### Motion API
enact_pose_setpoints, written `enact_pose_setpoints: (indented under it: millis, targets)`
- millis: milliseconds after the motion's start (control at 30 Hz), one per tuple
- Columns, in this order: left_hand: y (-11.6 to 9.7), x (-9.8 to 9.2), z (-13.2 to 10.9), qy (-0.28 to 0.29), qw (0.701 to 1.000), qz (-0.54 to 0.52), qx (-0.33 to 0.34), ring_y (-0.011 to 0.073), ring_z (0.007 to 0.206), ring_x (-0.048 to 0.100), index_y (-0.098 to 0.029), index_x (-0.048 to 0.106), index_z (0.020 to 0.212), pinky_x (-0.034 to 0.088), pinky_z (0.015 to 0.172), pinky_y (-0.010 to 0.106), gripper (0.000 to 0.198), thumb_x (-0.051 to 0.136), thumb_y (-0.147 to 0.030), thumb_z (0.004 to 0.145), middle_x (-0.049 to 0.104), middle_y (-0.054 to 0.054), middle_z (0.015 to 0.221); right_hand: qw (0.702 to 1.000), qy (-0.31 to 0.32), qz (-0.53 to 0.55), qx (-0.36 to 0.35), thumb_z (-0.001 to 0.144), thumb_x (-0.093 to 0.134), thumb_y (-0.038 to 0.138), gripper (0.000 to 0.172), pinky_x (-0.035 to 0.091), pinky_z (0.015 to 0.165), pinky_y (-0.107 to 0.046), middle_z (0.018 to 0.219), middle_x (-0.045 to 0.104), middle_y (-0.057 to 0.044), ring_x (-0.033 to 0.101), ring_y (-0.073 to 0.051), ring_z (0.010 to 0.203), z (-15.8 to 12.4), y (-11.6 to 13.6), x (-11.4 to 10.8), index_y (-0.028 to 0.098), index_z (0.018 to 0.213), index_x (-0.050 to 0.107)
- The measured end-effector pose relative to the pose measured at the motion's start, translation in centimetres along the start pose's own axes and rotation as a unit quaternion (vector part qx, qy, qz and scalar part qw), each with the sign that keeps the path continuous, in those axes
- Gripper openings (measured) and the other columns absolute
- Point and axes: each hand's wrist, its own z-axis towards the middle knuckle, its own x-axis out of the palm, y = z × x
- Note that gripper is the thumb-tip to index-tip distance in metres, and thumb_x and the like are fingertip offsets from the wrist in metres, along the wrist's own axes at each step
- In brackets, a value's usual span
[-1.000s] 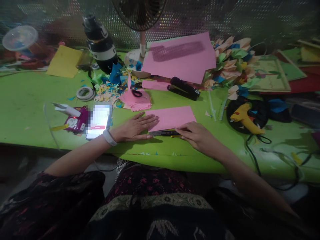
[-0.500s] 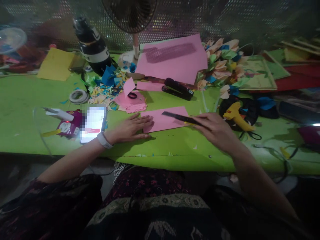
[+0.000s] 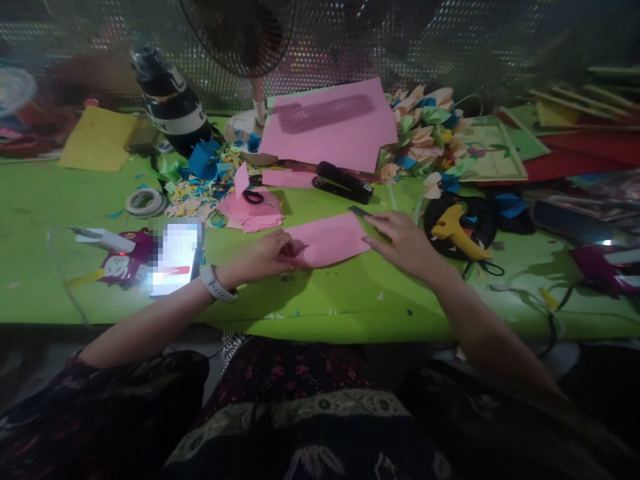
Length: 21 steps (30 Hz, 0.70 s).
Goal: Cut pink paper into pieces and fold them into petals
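Observation:
A pink paper strip [image 3: 330,241] lies on the green table [image 3: 50,200] in front of me. My left hand [image 3: 263,257] has its fingers curled, pinching the strip's left end. My right hand [image 3: 403,240] is at the strip's right end, closed around a dark utility knife [image 3: 361,213] whose blade tip pokes out past the fingers, just beyond the paper's far right corner.
A lit phone [image 3: 175,259] and a purple gadget [image 3: 123,260] lie left of my wrist. Beyond the strip are pink paper pieces with scissors [image 3: 253,200], a black stapler [image 3: 343,181], a large pink sheet [image 3: 333,123], tape roll [image 3: 145,201], fan base, paper flowers [image 3: 425,133] and a yellow glue gun [image 3: 457,230].
My right hand lifted the knife off the strip's near edge and carried it to the far right corner. My left hand went from lying flat on the paper to pinching its left end.

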Motion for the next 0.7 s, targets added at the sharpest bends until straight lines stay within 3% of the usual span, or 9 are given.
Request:
enact_pose_setpoints:
  millis: [67,167,233,333,500,700]
  targets:
    - [-0.3,-0.1,-0.2,0.010,0.999,-0.048,-0.007,0.0202,0.084,0.064,-0.021,0.064,0.107,0.050,0.068,0.031,0.029,0.067,-0.038,0.084,0.070,0.009,0.100,0.998,0.043,0.036,-0.036,0.102,0.053,0.052,0.054,0.049,0.107,-0.060,0.138,0.066,-0.016,0.059,-0.037,0.128,1.2,1.1,0.2,0.022,0.147,0.060]
    - [-0.4,-0.2,-0.6,0.028,0.996,-0.086,-0.015,0.0162,0.072,0.062,-0.020,0.056,0.134,0.046,0.061,0.027,0.053,0.066,-0.031,0.083,0.071,0.005,0.095,0.988,0.110,0.073,-0.079,0.099,0.060,0.054,0.059,0.048,0.109,-0.060,0.143,0.064,-0.017,0.058,-0.036,0.131,2.3,1.9,0.7,0.023,0.149,0.059]
    - [-0.4,-0.3,-0.9,0.030,0.996,-0.085,-0.013,0.0152,0.068,0.061,-0.019,0.055,0.139,0.046,0.061,0.027,0.054,0.064,-0.031,0.087,0.071,0.004,0.091,0.982,0.134,0.091,-0.097,0.098,0.063,0.055,0.058,0.048,0.110,-0.057,0.141,0.066,-0.016,0.060,-0.034,0.129,2.7,2.1,0.9,0.023,0.146,0.061]
    - [-0.3,-0.7,-1.1,0.011,0.997,-0.077,-0.012,0.0177,0.079,0.065,-0.019,0.064,0.127,0.050,0.069,0.030,0.040,0.061,-0.033,0.090,0.073,0.006,0.098,0.979,0.133,0.113,-0.108,0.097,0.063,0.055,0.051,0.050,0.106,-0.054,0.132,0.070,-0.015,0.064,-0.032,0.122,2.9,2.1,1.0,0.022,0.137,0.067]
    - [0.0,-1.1,-1.3,-0.032,0.991,-0.129,-0.030,0.0197,0.085,0.069,-0.020,0.072,0.107,0.054,0.074,0.032,0.026,0.060,-0.037,0.091,0.076,0.006,0.097,0.977,0.128,0.143,-0.092,0.103,0.053,0.054,0.041,0.054,0.084,-0.042,0.098,0.074,-0.012,0.068,-0.026,0.092,3.3,2.3,0.4,0.020,0.101,0.075]
    - [1.1,-1.2,-0.4,-0.124,0.968,-0.200,-0.089,0.0164,0.073,0.067,-0.020,0.071,0.088,0.055,0.064,0.029,0.019,0.069,-0.038,0.088,0.074,0.006,0.083,0.977,0.116,0.181,0.014,0.100,0.055,0.056,0.042,0.047,0.066,-0.035,0.079,0.074,-0.005,0.064,-0.021,0.071,3.7,2.6,-0.7,0.021,0.087,0.074]
